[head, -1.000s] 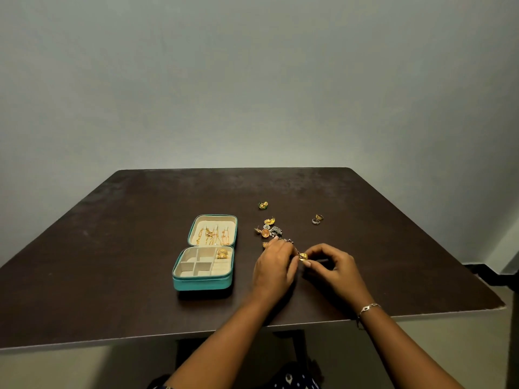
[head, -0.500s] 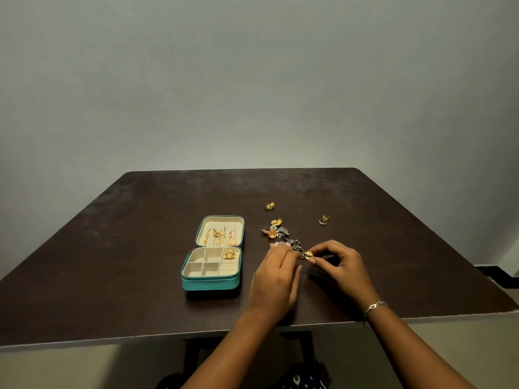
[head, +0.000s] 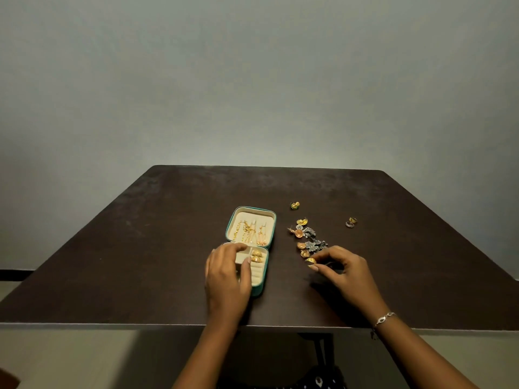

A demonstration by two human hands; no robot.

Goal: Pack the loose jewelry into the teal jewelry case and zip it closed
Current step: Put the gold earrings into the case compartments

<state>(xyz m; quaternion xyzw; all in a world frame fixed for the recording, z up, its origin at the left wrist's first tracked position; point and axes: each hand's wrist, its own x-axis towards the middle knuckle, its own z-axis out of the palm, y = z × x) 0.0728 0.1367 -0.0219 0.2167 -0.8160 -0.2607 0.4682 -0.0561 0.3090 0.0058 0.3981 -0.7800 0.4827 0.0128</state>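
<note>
Covering left compartments of teal case, my left hand arches, fingers curved; cannot tell if holding anything. My right hand pinches gold earring.

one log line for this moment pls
step: packing | left hand: over open teal case | right hand: pinches gold earring beside loose pile | case: unzipped, chains in lid

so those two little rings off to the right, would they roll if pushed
The two rings look round and small, so a push would probably roll or skid them across the smooth table. Likely stiff and light; a fingertip pinch should lift each, though they may slip.
</note>
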